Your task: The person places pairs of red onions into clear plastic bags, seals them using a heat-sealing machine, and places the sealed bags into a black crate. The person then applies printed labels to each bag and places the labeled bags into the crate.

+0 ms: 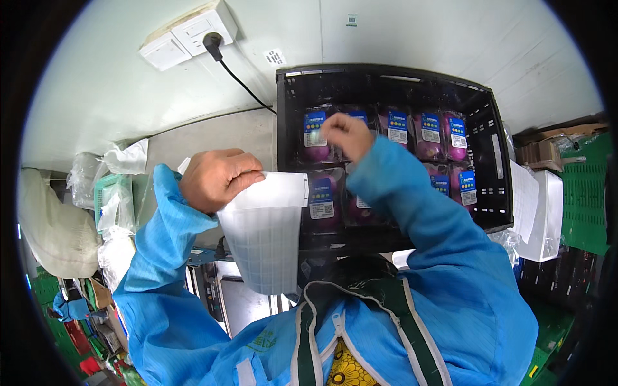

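Note:
My left hand [219, 178] pinches the upper end of a wide white strip [263, 231]. It looks like label backing paper, with faint rectangular outlines, and hangs down in front of my body. My right hand [350, 135], blurred, is over the black plastic crate [386, 77] with its fingers curled; whether they hold something is unclear. Inside the crate lie several clear-wrapped packs of purple produce [317, 153] in two rows, bearing blue and white labels [397, 126]. My right sleeve hides part of the front row.
A black plug [212, 43] sits in the wall socket [200, 31], its cable running down behind the crate. A pale sack [58, 227] and a green basket [113, 198] are at left. At right stand a white box [543, 217] and green crates [584, 202].

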Demonstrator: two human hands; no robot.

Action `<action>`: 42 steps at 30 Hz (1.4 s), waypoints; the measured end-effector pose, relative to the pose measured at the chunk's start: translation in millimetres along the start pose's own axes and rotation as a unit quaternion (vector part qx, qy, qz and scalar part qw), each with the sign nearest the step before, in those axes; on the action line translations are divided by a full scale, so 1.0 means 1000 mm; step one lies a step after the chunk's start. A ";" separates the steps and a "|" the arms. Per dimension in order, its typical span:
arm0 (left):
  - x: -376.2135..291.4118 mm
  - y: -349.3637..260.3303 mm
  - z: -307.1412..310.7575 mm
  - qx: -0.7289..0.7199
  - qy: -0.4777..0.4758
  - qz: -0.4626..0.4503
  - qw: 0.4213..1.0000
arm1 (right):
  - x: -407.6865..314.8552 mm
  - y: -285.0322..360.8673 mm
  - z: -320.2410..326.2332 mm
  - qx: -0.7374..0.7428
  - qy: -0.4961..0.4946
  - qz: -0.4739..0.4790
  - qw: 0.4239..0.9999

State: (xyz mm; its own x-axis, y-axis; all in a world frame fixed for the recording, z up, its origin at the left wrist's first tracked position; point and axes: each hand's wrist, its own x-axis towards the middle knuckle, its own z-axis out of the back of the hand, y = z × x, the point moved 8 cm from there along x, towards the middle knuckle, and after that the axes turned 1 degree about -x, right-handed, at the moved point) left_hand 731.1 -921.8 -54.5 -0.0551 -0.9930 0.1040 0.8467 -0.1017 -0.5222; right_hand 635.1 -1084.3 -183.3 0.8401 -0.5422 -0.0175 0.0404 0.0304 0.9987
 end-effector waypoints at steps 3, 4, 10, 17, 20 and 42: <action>0.001 0.000 -0.004 0.016 -0.001 -0.027 1.000 | 0.064 -0.114 0.049 -0.032 -0.106 -0.128 0.986; -0.004 0.000 -0.006 0.024 0.004 -0.023 0.999 | 0.078 -0.133 0.052 -0.074 -0.120 -0.134 0.981; -0.020 -0.029 0.004 0.079 0.003 -0.042 0.996 | 0.167 -0.253 0.064 -0.260 -0.111 -0.207 0.937; -0.029 -0.041 0.028 0.161 -0.046 -0.044 0.985 | 0.122 -0.163 0.060 -0.441 -0.238 -0.056 0.864; -0.035 -0.042 0.057 0.243 -0.122 -0.078 0.959 | 0.102 -0.125 0.053 -0.217 -0.218 0.038 0.951; -0.153 0.083 -0.151 -0.489 -0.422 0.415 0.640 | -0.072 -0.006 0.003 0.182 -0.045 -0.104 0.977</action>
State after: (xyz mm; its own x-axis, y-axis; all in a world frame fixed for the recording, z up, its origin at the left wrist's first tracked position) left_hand 729.7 -787.1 -241.3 0.8547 -0.3850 -0.3482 -0.3611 0.0409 -0.9316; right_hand 572.9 -1048.3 -188.2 0.7828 -0.5769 -0.2334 -0.0034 -0.3791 0.9254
